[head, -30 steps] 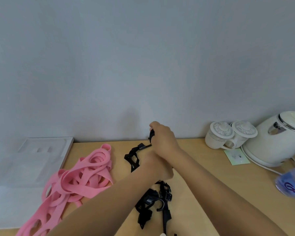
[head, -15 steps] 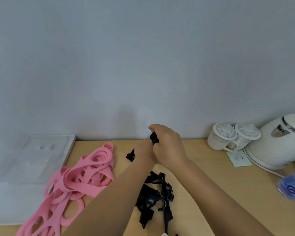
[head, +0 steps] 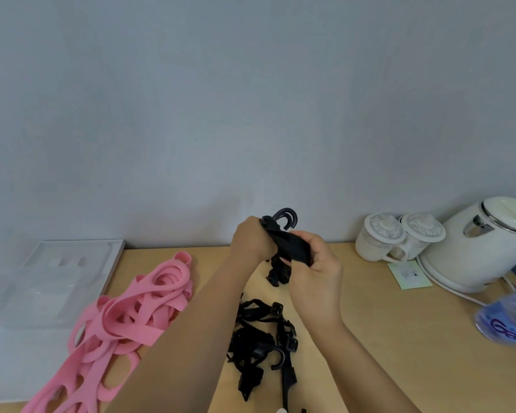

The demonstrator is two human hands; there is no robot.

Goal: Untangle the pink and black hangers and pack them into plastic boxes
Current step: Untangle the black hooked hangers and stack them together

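Black hangers (head: 259, 338) — on tan table (head: 385, 338), grey wall (head: 251, 114) behind

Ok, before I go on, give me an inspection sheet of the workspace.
Surface: wooden table.
Job's things: pink hangers heaped at left; black tangle on the table, centre; black hanger bundle held above it, hook up; clear plastic box far left.
Clutter: two lidded cups, kettle, small card, water bottle, all at right.
Grippers: left hand grips the bundle below the hook; right hand grips its lower end.
Cables: white cord runs from the kettle along the table.
Surroundings: plain grey wall.
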